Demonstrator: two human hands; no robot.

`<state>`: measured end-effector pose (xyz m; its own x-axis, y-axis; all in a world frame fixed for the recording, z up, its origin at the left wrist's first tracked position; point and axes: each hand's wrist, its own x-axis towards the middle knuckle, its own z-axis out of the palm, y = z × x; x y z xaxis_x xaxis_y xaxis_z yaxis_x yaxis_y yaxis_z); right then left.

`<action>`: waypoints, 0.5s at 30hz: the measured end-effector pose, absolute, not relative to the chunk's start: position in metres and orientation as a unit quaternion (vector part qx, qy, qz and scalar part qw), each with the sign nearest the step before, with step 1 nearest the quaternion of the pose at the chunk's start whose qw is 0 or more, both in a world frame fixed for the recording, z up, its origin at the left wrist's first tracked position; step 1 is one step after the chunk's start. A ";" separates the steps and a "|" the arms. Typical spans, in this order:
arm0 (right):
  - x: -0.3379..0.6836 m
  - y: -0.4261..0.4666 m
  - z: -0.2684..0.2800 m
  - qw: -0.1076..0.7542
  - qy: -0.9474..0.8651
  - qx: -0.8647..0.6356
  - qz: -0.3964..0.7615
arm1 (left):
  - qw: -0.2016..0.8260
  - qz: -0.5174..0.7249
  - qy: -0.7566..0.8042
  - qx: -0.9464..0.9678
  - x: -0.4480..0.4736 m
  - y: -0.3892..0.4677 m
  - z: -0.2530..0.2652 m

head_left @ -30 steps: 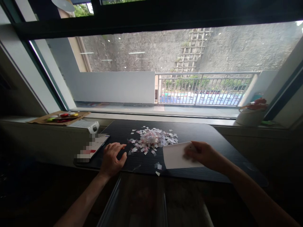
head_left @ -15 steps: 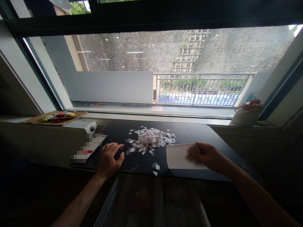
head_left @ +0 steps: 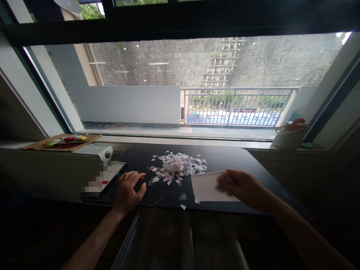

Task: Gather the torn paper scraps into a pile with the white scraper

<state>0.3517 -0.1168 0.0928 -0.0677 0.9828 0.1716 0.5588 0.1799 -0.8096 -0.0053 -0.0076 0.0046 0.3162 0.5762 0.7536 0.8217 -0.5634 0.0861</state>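
Note:
On the dark tabletop (head_left: 225, 155) lies a heap of small paper scraps (head_left: 180, 164), white with some pinkish ones. My right hand (head_left: 242, 185) grips the right side of a flat white rectangular scraper-like sheet (head_left: 206, 185), its left edge close to the heap. A white scrap (head_left: 197, 200) shows at the sheet's lower left corner. Left of the heap my left hand (head_left: 131, 191) rests near the table with curled fingers apart and nothing in them. Between the hands, nearer the front edge, are a clear scrap (head_left: 182, 196) and a white scrap (head_left: 183, 206).
A phone or tablet with a lit screen (head_left: 108, 176) lies at the table's left. Behind it sit a white box with a knob (head_left: 95, 150) and a brown board (head_left: 42, 144) bearing colourful items. A white pot (head_left: 288, 138) stands on the right sill. Clear plastic (head_left: 157, 240) lies below the front edge.
My right hand has drawn the white sheet slightly left, and a loose white scrap now lies at its lower corner. My left hand is nearly unmoved; the whole view has shifted a little.

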 end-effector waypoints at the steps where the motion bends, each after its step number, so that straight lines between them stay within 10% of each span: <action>1: 0.348 -0.116 0.093 0.375 -0.671 -0.568 0.293 | 0.160 -0.386 -0.439 -0.795 -0.005 -0.008 0.005; 15: 0.351 -0.115 0.094 0.318 -0.710 -0.585 0.228 | 0.160 -0.385 -0.435 -0.798 -0.005 -0.008 0.005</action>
